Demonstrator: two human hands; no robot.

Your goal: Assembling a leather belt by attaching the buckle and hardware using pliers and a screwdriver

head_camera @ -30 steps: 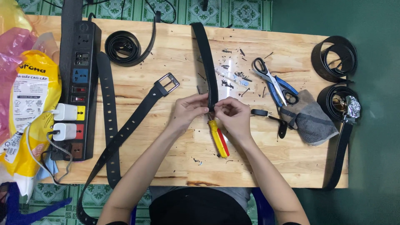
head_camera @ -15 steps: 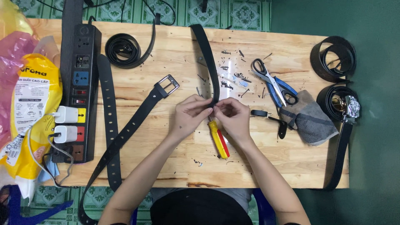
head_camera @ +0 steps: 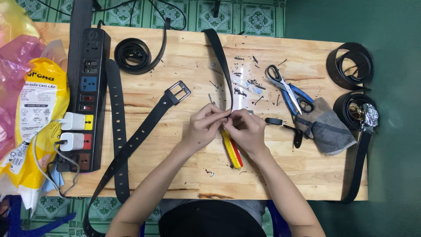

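Since the earlier frame little moved: I note left hand (head_camera: 205, 127) and right hand (head_camera: 245, 128) still pinched shut on black belt strap (head_camera: 222, 66) end, mid-frame, above yellow utility knife (head_camera: 231, 151).

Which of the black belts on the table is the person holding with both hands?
The strap that runs from the table's far edge down to both hands: left hand, right hand. The buckled belt lies untouched to the left; the others are coiled.
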